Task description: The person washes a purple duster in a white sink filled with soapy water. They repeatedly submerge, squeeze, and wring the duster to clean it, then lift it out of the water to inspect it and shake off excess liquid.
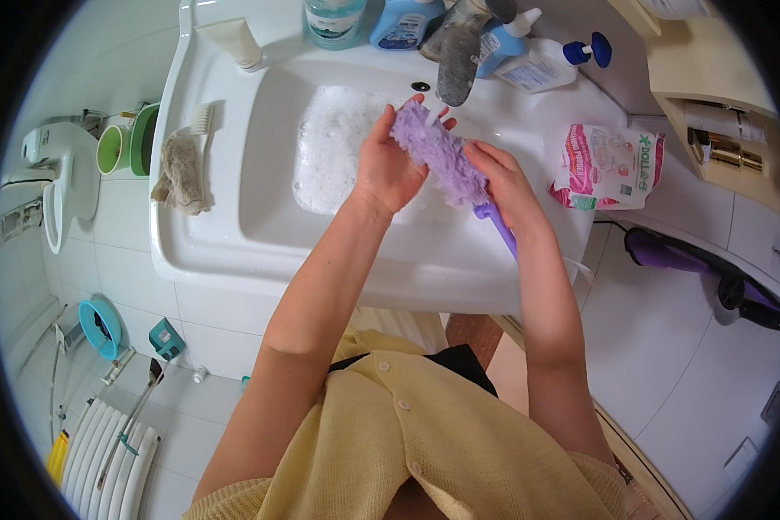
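A fluffy purple duster (443, 158) with a purple plastic handle (497, 227) is held over the white washbasin (273, 247). My right hand (510, 186) grips it where the lower fluff meets the handle. Palm up, my left hand (388, 165) lies with fingers stretched behind the upper end of the fluff, thumb apart. Some fingertips show past the duster; the rest are hidden by it. White suds (325, 160) float on the water in the bowl below. The grey, stained faucet (459, 65) hangs just beyond the duster's tip.
On the left rim lie a brush (202, 121) and a grey-brown cloth (180, 173). A white tube (231, 43) and several bottles line the back. A pink-and-white powder bag (611, 166) sits at right, near a black-and-purple hair dryer (724, 277).
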A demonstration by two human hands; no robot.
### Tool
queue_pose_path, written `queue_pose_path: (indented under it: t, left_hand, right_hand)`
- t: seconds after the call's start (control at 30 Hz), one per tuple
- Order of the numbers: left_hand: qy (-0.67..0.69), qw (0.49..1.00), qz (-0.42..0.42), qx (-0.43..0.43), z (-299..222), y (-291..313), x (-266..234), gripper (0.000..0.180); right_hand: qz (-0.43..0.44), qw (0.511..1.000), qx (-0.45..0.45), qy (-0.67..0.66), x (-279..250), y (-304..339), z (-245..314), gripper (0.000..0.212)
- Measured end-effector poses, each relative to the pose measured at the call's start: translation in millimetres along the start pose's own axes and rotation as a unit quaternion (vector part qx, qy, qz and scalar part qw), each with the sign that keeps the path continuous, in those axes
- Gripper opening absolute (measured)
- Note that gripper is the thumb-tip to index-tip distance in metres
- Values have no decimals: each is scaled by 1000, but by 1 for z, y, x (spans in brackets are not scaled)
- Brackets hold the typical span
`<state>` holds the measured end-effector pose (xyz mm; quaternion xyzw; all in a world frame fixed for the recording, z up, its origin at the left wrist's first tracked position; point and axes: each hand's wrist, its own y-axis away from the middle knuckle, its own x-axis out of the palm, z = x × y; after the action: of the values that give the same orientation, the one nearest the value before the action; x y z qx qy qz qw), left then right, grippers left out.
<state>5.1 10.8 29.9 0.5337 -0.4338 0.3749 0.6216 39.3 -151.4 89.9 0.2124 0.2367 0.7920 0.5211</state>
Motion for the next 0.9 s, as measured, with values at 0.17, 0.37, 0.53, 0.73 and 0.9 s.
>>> queue_pose_path:
  t: [0.17, 0.37, 0.53, 0.73, 0.9]
  left_hand:
    - [17, 998, 17, 61, -29, -8, 1, 45]
    - [-16, 990, -7, 142, -67, -6, 6, 43]
    - [-16, 998, 23, 62, -48, -1, 4, 41]
    - [-181, 982, -53, -15, -21, -7, -15, 29]
    - [-301, 937, -174, 44, -17, -13, -17, 29]
  right_hand:
    - [51, 998, -30, 0, 14, -47, 2, 33]
    - [97, 995, 8, -24, 53, -76, 22, 34]
    - [77, 994, 31, -70, 23, -61, 1, 35]
    - [296, 928, 148, -168, -37, -39, -25, 60]
    - [165, 966, 157, -119, -16, -8, -10, 51]
